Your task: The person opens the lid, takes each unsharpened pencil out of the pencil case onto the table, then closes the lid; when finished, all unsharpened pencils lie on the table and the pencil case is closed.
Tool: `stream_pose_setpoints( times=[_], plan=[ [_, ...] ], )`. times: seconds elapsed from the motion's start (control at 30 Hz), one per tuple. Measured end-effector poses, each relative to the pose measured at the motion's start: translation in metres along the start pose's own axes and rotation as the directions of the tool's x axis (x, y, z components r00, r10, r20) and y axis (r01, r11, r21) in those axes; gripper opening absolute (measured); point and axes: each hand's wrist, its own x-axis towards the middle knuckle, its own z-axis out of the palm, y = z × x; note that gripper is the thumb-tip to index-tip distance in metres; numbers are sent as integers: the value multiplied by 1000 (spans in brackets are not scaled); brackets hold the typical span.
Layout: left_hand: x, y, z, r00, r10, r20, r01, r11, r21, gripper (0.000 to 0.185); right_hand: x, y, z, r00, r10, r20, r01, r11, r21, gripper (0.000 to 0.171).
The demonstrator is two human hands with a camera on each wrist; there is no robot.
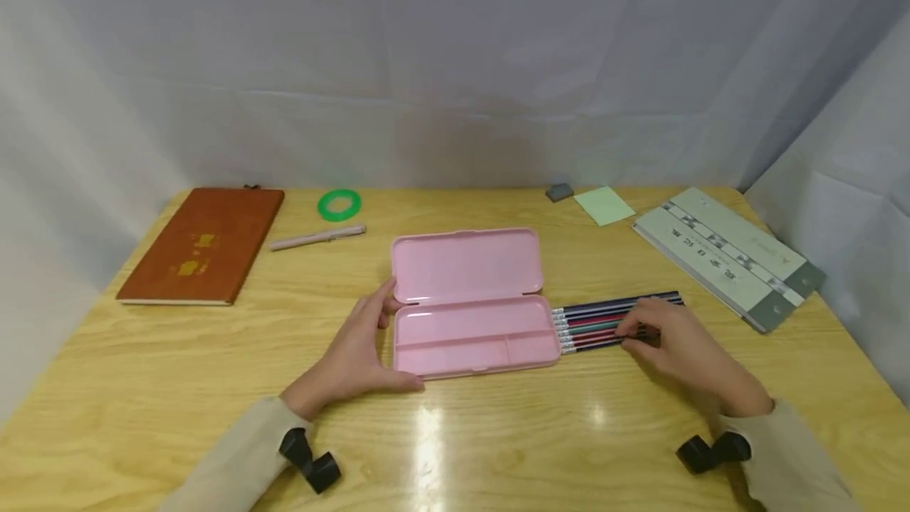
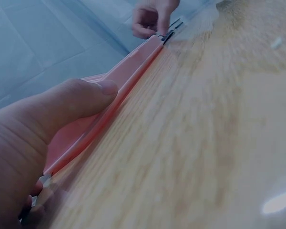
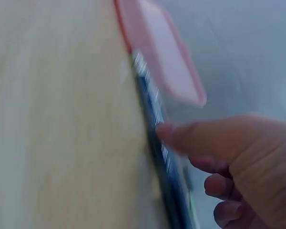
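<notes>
A pink pencil case (image 1: 465, 330) lies unfolded on the table, its lid (image 1: 465, 265) tipped back and its divided tray holding nothing. My left hand (image 1: 359, 346) holds the case's left end, thumb along the front wall and fingers near the hinge. In the left wrist view, the thumb (image 2: 86, 98) presses on the pink side. Against the case's right end lies a row of several pencils (image 1: 590, 324), dark blue, red and green, with their eraser ends toward it. My right hand (image 1: 678, 342) pinches at the nearest pencil (image 3: 152, 129), thumb and fingertip close together; its other fingers curl over the row.
A brown notebook (image 1: 202, 247), a pen (image 1: 317, 238) and a green tape roll (image 1: 339, 205) lie at the left. Toward the back right are a grey eraser (image 1: 559, 192), pale green sticky notes (image 1: 604, 205) and a grey-green notebook (image 1: 725, 255). A pale curtain (image 1: 455, 62) hangs behind the table.
</notes>
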Motion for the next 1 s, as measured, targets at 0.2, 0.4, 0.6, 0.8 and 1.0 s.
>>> stream_pose_setpoints(
  times=[0.2, 0.4, 0.6, 0.8, 1.0],
  plan=[
    [2, 2, 2, 1000, -10, 2, 10, 1000, -8, 137, 49, -18, 14, 1000, 23, 6, -24, 994, 106, 24],
    [0, 3, 5, 1000, -23, -2, 23, 999, -36, 139, 94, -23, 34, 958, 268, 107, -288, 897, 335, 61],
    [2, 6, 7, 999, -28, -32, 26, 998, -53, 151, 92, -17, 45, 975, 223, 10, -158, 658, 736, 56],
    [5, 4, 5, 996, 89, -32, -89, 996, 7, 137, 70, -22, 41, 1000, 8, 11, -13, 807, 591, 45],
    [6, 3, 6, 984, 178, -5, -178, 984, -3, 79, 61, -34, 38, 991, -19, 131, -27, 942, 335, 41]
  ],
)
